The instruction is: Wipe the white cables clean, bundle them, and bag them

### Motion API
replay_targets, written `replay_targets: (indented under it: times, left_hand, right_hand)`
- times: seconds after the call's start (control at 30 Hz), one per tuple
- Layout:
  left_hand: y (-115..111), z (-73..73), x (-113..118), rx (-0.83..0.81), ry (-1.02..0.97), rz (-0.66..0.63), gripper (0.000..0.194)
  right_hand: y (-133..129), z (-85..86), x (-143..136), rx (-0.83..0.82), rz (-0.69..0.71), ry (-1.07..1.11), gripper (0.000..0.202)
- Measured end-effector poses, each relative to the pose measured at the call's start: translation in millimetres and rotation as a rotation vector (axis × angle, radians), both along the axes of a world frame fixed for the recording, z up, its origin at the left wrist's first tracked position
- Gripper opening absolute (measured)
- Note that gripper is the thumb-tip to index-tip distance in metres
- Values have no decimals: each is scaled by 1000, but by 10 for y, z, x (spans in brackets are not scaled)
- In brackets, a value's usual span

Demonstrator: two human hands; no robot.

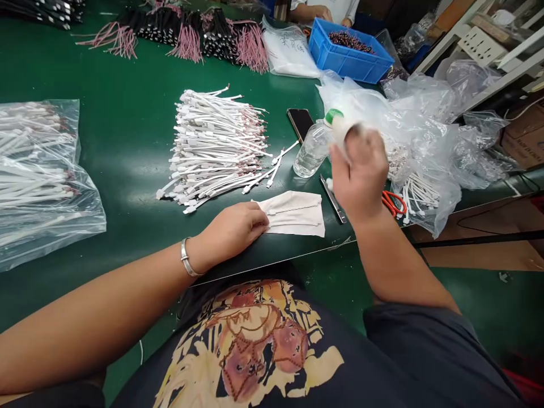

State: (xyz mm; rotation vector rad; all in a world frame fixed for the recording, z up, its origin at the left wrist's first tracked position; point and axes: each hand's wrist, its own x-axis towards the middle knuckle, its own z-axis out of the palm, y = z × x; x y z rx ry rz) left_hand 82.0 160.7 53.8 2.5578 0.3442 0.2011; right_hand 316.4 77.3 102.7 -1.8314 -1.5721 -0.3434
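My left hand [238,229] rests at the table's front edge, fingers closed on the end of a thin white cable [293,209]. That cable lies across a white cloth [297,198] spread on the green table. My right hand [363,170] is raised to the right of it, smeared by motion, with its fingers curled round a whitish piece of cloth [342,129]. Just behind that hand stands a clear bottle [312,150] of liquid, near a green cap [334,116]. A large pile of white cables [216,150] lies beyond my left hand.
Tweezers [334,198] and orange-handled scissors [394,204] lie near my right hand. A phone [300,122] is behind the bottle. Plastic bags [425,124] crowd the right; a bag of cables [42,181] lies left. Across the table, a person sits near a blue bin [351,54].
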Motion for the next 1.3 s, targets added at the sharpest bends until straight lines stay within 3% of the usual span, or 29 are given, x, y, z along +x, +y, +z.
replay_targets:
  times: [0.1, 0.17, 0.33, 0.6, 1.3]
  left_hand:
    - [1, 0, 10, -12, -2, 8, 20]
    - [8, 2, 16, -27, 5, 18, 20]
    - [29, 4, 28, -66, 17, 15, 17]
    - [51, 0, 50, -59, 25, 3, 19]
    - [96, -28, 62, -90, 37, -16, 21]
  right_hand:
    - [-330, -181, -341, -329, 389, -136, 30]
    - [-437, -353, -464, -472, 475, -227, 32]
    - [-412, -597, -484, -505, 501, -319, 30]
    - [-391, -501, -373, -441, 657, -491, 27]
    - [-382, -549, -389, -413, 613, -421, 25]
